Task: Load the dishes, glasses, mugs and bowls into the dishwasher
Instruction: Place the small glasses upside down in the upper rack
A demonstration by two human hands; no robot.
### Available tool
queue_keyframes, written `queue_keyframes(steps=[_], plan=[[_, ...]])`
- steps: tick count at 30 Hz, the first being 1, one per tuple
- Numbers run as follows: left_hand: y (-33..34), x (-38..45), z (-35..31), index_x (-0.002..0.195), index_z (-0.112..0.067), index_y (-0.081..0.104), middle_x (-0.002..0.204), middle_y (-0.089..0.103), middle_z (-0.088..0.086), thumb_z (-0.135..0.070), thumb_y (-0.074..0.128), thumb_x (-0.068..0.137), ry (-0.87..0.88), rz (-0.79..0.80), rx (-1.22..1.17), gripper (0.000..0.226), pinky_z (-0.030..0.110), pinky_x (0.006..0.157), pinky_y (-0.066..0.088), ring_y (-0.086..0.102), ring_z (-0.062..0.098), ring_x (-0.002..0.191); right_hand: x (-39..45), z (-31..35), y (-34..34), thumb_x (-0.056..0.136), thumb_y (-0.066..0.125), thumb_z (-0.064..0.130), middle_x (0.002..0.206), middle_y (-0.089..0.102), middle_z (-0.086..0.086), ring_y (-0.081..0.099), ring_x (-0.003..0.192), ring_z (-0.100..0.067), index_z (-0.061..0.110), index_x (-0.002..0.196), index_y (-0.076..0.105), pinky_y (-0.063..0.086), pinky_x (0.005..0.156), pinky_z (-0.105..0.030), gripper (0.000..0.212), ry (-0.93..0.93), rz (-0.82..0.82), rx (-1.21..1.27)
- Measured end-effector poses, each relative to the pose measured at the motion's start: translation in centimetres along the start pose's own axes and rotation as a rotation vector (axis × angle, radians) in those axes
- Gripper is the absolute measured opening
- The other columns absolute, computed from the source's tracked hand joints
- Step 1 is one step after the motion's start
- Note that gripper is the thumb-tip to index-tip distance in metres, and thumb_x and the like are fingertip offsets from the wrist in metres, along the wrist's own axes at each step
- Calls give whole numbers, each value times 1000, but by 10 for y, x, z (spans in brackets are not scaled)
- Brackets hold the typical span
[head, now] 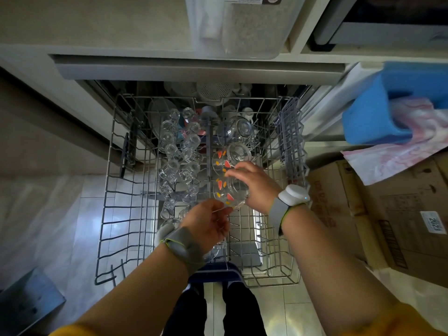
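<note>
The dishwasher's upper wire rack is pulled out below me. My right hand grips a clear glass bowl printed with red and orange shapes, held over the rack's right half. My left hand touches that bowl's near rim with its fingertips; its fingers curl loosely. A second printed glass bowl leans in the rack just behind. Further back sits a plain glass bowl. Several small clear glasses stand upside down in two rows down the rack's middle.
A grey fold-down shelf stands along the rack's right side. Cardboard boxes are stacked at the right, with a blue holder and a pink-patterned bag above them. A plastic container sits on the counter. My legs stand near the rack's front edge.
</note>
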State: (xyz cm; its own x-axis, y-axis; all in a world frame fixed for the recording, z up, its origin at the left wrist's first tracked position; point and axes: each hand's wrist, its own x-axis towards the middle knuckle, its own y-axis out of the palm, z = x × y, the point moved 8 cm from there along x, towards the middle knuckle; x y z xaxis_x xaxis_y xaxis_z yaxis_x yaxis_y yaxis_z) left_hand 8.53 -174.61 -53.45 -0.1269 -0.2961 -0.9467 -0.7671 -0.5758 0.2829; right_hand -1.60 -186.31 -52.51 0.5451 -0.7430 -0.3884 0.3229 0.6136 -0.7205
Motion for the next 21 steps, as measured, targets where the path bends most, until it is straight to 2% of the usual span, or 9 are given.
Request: queue_keyframes(steps=[2, 5, 8, 11, 15, 18, 21], plan=[[0, 0, 0, 89, -6, 54, 86, 65, 12, -8, 48, 94, 2, -5, -2, 8, 27, 59, 44, 46, 13, 59, 5, -5, 10, 77, 64, -4, 145, 33, 1, 36, 130, -20, 28, 138, 48, 36, 87, -22, 71, 15, 37, -29], [-4, 1, 2, 87, -7, 54, 86, 65, 12, -8, 48, 93, 1, -17, -3, 8, 27, 58, 44, 46, 13, 59, 12, -10, 24, 71, 53, -17, 145, 33, 0, 34, 131, -22, 29, 138, 47, 34, 90, -22, 81, 26, 61, -52], [-7, 3, 3, 85, -7, 54, 86, 66, 12, -8, 49, 93, -3, -23, -3, 9, 27, 57, 44, 46, 13, 59, 17, -11, 30, 76, 58, -10, 148, 31, -3, 31, 133, -25, 26, 140, 46, 35, 101, -27, 74, 31, 73, -42], [-7, 4, 5, 83, -7, 54, 85, 64, 12, -8, 48, 93, -7, -33, -4, 11, 27, 58, 43, 44, 13, 59, 19, -13, 39, 74, 55, -13, 151, 27, -3, 28, 137, -25, 27, 143, 42, 35, 107, -33, 81, 51, 96, -62], [-8, 5, 8, 83, -6, 54, 84, 63, 12, -7, 48, 93, -18, -38, -3, 12, 26, 58, 42, 43, 13, 60, 20, -15, 49, 73, 58, -9, 150, 28, -2, 29, 135, -26, 30, 143, 41, 38, 104, -36, 82, 47, 86, -96], [-11, 8, 10, 84, -7, 53, 83, 64, 11, -6, 47, 93, -17, -46, 5, 11, 26, 58, 43, 44, 13, 59, 18, -18, 50, 76, 64, -1, 148, 29, -2, 29, 134, -24, 29, 144, 41, 35, 102, -30, 77, 39, 64, -108], [-12, 10, 13, 87, -6, 54, 85, 64, 12, -6, 48, 93, -25, -47, 13, 9, 27, 59, 43, 45, 13, 60, 14, -26, 50, 76, 69, 3, 149, 28, -2, 28, 135, -23, 30, 145, 39, 38, 102, -30, 80, 77, 60, -65]])
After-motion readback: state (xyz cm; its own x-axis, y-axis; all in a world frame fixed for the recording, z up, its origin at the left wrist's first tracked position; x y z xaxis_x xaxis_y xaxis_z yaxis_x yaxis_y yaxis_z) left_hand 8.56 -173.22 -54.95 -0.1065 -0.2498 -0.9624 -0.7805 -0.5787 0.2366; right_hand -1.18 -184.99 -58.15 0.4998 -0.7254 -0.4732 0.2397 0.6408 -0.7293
